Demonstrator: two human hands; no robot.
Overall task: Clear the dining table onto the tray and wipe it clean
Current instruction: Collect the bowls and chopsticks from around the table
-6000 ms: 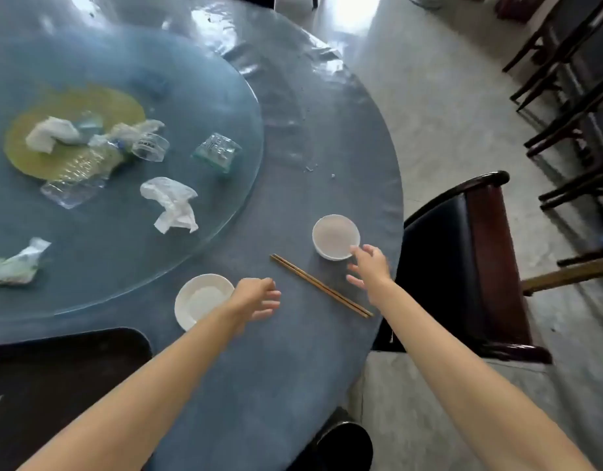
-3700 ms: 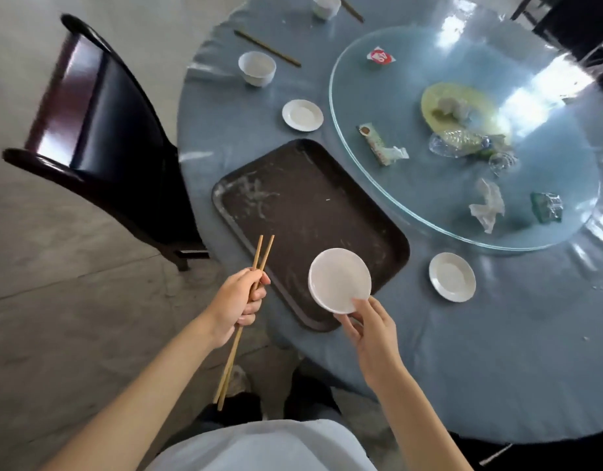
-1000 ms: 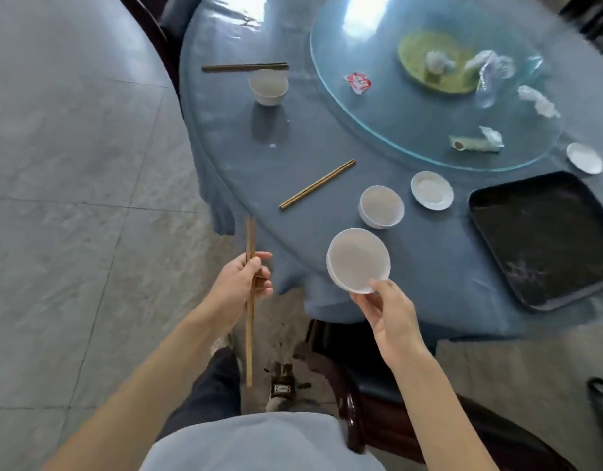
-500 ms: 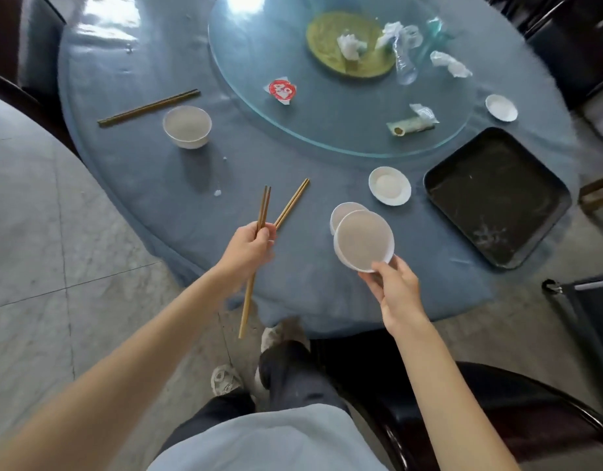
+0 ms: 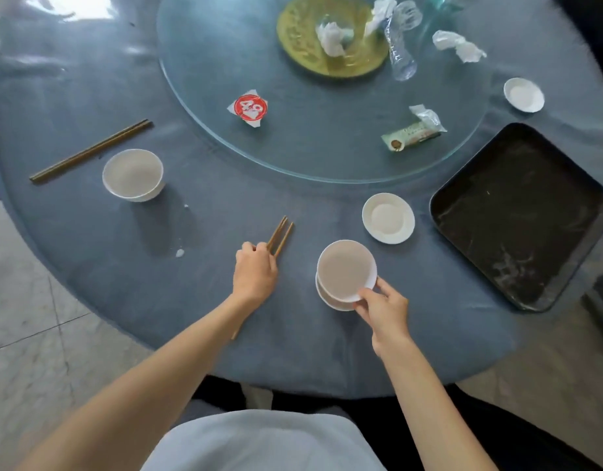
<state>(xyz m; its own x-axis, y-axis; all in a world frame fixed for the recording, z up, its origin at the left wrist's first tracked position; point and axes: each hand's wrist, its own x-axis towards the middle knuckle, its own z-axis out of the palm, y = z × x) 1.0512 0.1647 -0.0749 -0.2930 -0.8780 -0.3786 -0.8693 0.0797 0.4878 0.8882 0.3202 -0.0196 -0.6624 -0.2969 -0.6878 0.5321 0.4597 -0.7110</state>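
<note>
Head view: the left hand [image 5: 255, 274] is clenched around a bundle of chopsticks [image 5: 279, 234] near the near edge of the bench [image 5: 89, 232]; the tips project toward the bench centre and the tail end shows below the wrist. Whether it grips one pair or two cannot be told. The right hand [image 5: 383, 309] grasps the held bowl [image 5: 346, 270] by its rim, directly over a second bowl [image 5: 330, 299] on the bench, apparently nested or about to nest. A saucer [image 5: 388, 218] lies just beyond, between the bowls and the tray [image 5: 524, 215], which sits at the right edge of the bench and carries no dishes. A deep bowl [image 5: 133, 175] and a second chopstick pair [image 5: 91, 151] lie near the left edge; a small saucer [image 5: 523, 94] lies near the far right edge. The glass turntable [image 5: 225, 62] in the centre carries a yellow plate [image 5: 300, 45], crumpled tissues [image 5: 459, 45], a plastic bottle [image 5: 400, 56], a red-printed packet [image 5: 250, 108] and a green wrapper [image 5: 412, 132]. Step in hand, as judged: gathering and stacking tableware; clearing is at an early stage, wiping not yet begun. The next move calls for lifting both bowls as one stack with a secure rim grip, then carrying stack and chopsticks rightward to the tray, passing clear of the saucer.
</note>
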